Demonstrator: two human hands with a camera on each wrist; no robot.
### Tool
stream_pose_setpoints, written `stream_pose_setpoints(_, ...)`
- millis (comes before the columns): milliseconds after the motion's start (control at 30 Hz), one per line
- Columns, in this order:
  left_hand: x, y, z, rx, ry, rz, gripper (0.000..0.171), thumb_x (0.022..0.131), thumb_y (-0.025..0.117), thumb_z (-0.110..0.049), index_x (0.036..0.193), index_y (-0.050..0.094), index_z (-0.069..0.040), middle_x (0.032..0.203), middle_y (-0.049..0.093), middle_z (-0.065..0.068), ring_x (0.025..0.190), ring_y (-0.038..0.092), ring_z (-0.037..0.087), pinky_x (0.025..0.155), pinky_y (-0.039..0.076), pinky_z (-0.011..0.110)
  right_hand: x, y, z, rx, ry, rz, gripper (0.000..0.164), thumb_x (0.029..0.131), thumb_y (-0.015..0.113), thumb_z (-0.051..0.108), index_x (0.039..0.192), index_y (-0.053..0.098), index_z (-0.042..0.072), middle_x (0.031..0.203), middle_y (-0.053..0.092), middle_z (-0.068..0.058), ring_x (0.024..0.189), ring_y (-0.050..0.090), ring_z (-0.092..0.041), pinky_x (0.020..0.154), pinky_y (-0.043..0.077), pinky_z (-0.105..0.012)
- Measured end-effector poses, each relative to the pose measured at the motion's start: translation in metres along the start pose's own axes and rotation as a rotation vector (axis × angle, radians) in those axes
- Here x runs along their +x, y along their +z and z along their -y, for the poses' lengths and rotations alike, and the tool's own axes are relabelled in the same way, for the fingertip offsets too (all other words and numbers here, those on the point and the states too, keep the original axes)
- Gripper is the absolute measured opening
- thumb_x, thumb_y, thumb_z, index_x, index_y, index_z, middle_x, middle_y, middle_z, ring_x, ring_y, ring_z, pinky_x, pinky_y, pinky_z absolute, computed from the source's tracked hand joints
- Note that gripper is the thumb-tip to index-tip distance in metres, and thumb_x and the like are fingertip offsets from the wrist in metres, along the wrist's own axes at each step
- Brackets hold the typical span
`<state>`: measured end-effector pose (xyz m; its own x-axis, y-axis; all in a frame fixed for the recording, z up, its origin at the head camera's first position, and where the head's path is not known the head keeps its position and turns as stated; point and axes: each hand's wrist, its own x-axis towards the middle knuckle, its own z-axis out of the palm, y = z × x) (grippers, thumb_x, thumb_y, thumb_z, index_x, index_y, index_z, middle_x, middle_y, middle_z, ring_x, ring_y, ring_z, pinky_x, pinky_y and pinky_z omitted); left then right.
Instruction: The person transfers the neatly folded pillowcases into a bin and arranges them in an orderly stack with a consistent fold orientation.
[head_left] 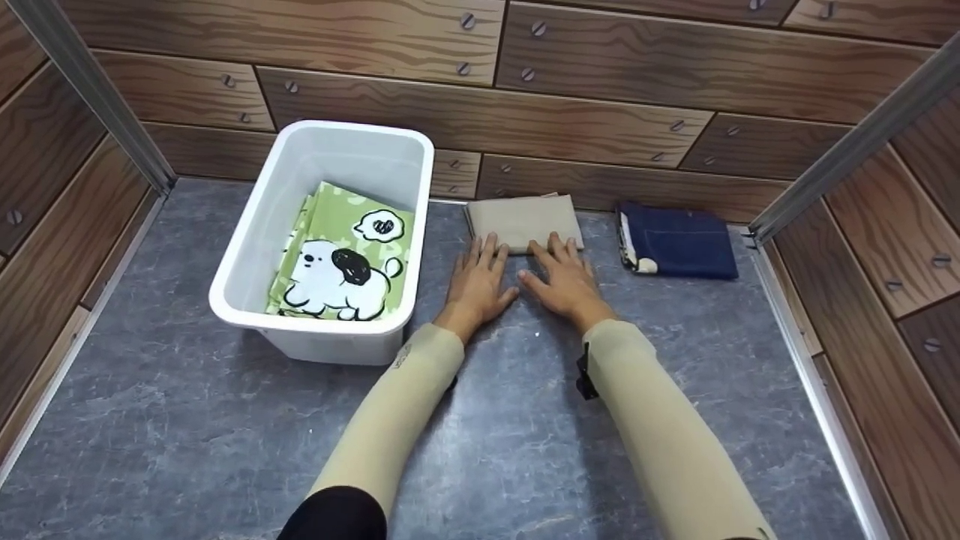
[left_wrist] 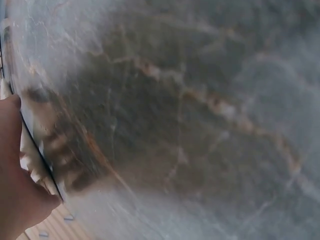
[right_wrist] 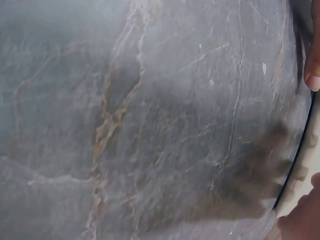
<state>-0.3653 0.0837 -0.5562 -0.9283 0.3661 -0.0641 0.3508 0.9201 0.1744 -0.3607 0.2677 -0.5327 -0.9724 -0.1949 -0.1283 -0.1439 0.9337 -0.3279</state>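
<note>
A folded beige cloth (head_left: 525, 220) lies flat on the grey floor near the back wall. My left hand (head_left: 478, 283) touches its front left edge with straight, spread fingers. Beside it, the fingers of my right hand (head_left: 564, 283) reach onto the cloth's front right part, palm down. The two thumbs point toward each other with a small gap between. In the left wrist view, part of the left hand (left_wrist: 20, 185) shows at the left edge. The right wrist view catches only bits of the right hand (right_wrist: 314, 60) at its right edge.
A white plastic bin (head_left: 321, 325) stands left of the hands, holding a folded green cloth (head_left: 337, 210) printed with a cartoon dog. To the right lies a folded navy cloth item (head_left: 679, 244). Wood-patterned walls (head_left: 600, 124) with metal corner posts enclose the marbled floor (head_left: 510, 450).
</note>
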Motion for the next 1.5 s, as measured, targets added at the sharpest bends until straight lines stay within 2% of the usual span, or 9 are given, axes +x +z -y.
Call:
stream_pose_setpoints(233,-0.005,-0.006,0.003,0.004,0.002,0.052,0.079,0.099,0.044,-0.06,0.161,0.017,-0.019,0.168,0.01,0.006,0.154,0.009,0.029,0.122,0.021,0.052,-0.002,0.0,0.001,-0.014,0.028,0.053,0.071,0.099,0.038,0.063,0.159,0.026,0.028,0.167,0.007,-0.014,0.151,-0.001,-0.045,0.118,0.006,-0.068)
stream_pose_setpoints(433,-0.013,-0.014,-0.001,-0.017,0.015,0.036,0.076,0.1,0.042,-0.06,0.159,0.026,-0.016,0.166,0.02,0.009,0.152,0.016,0.032,0.121,0.024,0.052,-0.006,0.0,0.0,-0.039,0.04,0.061,0.073,0.097,0.038,0.067,0.158,0.029,0.027,0.167,0.012,-0.012,0.151,0.002,-0.044,0.117,0.007,-0.069)
stream_pose_setpoints(600,-0.024,-0.017,-0.005,-0.063,0.026,0.024,0.078,0.098,0.041,-0.064,0.157,0.032,-0.013,0.163,0.026,0.011,0.151,0.021,0.035,0.12,0.025,0.053,-0.015,0.004,-0.002,-0.024,0.028,0.053,0.073,0.097,0.039,0.067,0.157,0.033,0.027,0.167,0.015,-0.012,0.151,0.009,-0.043,0.118,0.013,-0.067)
stream_pose_setpoints(867,-0.045,-0.011,-0.012,-0.097,0.051,-0.011,0.083,0.095,0.041,-0.069,0.154,0.038,-0.011,0.16,0.032,0.013,0.149,0.027,0.035,0.117,0.03,0.055,-0.032,0.015,-0.006,-0.042,0.0,0.01,0.073,0.096,0.043,0.067,0.155,0.037,0.026,0.165,0.02,-0.013,0.15,0.016,-0.042,0.119,0.014,-0.065)
stream_pose_setpoints(1067,-0.053,-0.006,-0.013,-0.057,0.046,0.017,0.088,0.094,0.035,-0.074,0.156,0.034,-0.012,0.162,0.029,0.013,0.15,0.024,0.033,0.119,0.028,0.053,-0.043,0.03,-0.007,-0.111,-0.048,-0.039,0.071,0.095,0.054,0.056,0.156,0.035,0.026,0.165,0.02,-0.015,0.15,0.018,-0.043,0.118,0.018,-0.066)
stream_pose_setpoints(1167,-0.057,-0.005,-0.013,-0.041,0.039,0.03,0.089,0.093,0.033,-0.075,0.156,0.034,-0.013,0.162,0.028,0.013,0.15,0.023,0.033,0.119,0.027,0.053,-0.048,0.035,-0.005,-0.112,-0.058,-0.054,0.07,0.094,0.056,0.053,0.156,0.036,0.027,0.165,0.021,-0.014,0.149,0.019,-0.043,0.115,0.021,-0.068)
stream_pose_setpoints(1333,-0.062,-0.006,-0.014,-0.068,0.031,0.012,0.089,0.093,0.032,-0.076,0.155,0.037,-0.012,0.161,0.032,0.013,0.149,0.026,0.033,0.119,0.027,0.053,-0.053,0.036,-0.003,-0.099,-0.062,-0.06,0.066,0.097,0.051,0.053,0.156,0.036,0.027,0.165,0.02,-0.013,0.15,0.017,-0.042,0.116,0.019,-0.069)
stream_pose_setpoints(1500,-0.069,-0.009,-0.016,-0.095,0.02,0.024,0.09,0.093,0.032,-0.077,0.154,0.038,-0.012,0.16,0.032,0.014,0.149,0.027,0.034,0.12,0.026,0.051,-0.058,0.038,-0.004,-0.099,-0.063,-0.05,0.062,0.101,0.043,0.053,0.156,0.034,0.028,0.166,0.018,-0.012,0.151,0.015,-0.041,0.117,0.017,-0.068)
